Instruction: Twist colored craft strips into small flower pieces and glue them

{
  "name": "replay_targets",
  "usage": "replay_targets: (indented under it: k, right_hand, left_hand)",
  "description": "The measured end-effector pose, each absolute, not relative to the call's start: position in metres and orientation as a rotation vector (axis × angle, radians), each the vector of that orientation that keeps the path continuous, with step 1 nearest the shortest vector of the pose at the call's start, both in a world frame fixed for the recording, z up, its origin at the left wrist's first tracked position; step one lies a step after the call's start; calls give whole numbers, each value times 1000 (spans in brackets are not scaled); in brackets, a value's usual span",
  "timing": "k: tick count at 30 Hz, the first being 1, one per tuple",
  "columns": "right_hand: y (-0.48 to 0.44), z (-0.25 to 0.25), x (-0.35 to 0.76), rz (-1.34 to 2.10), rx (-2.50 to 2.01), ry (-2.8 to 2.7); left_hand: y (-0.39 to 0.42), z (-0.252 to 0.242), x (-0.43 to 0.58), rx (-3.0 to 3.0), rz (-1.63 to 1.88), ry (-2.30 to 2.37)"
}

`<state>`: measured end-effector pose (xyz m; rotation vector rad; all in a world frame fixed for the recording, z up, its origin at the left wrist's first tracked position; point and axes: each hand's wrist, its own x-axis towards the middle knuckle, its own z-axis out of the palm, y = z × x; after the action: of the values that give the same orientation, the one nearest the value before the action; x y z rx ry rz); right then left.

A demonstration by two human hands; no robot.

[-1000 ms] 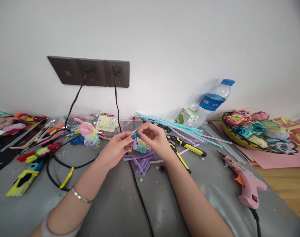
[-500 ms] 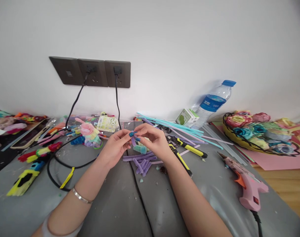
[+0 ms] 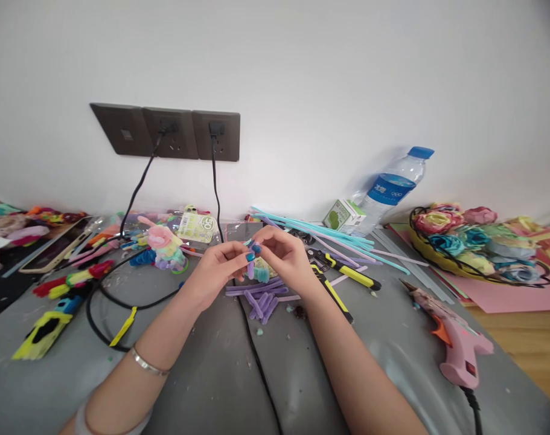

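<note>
Between my fingertips is a short purple pipe cleaner [image 3: 250, 269], its lower end hanging down. My left hand [image 3: 219, 267] pinches it from the left, thumb and forefinger closed. From the right, my right hand [image 3: 284, 257] grips its upper part, and the fingers hide much of it. Just behind and below the hands sits a small teal fuzzy piece [image 3: 261, 275]. On the table under them lies a pile of cut purple pipe cleaners [image 3: 262, 303]. Yellow-and-black pliers [image 3: 333, 296] rest beside my right wrist.
Long turquoise pipe cleaners [image 3: 329, 232] lie behind my right hand. A pink glue gun [image 3: 458, 347] is at the right, near a basket of fabric flowers [image 3: 476, 244]. A water bottle [image 3: 392, 187] leans on the wall. Black cables [image 3: 256, 356] cross the grey table; a rainbow figure [image 3: 165, 244] stands left.
My left hand has shifted slightly right and its fingers have changed their hold on the purple piece. The piece now hangs more upright and a little further right.
</note>
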<state>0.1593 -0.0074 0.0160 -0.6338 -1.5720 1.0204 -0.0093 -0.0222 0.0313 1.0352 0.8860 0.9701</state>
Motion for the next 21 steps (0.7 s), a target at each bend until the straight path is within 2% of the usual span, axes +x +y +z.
replay_targets:
  k: [21]
  right_hand:
    - [-5, 17, 160, 1066, -587, -1566]
  left_hand:
    - [-22, 29, -10, 942, 964, 902]
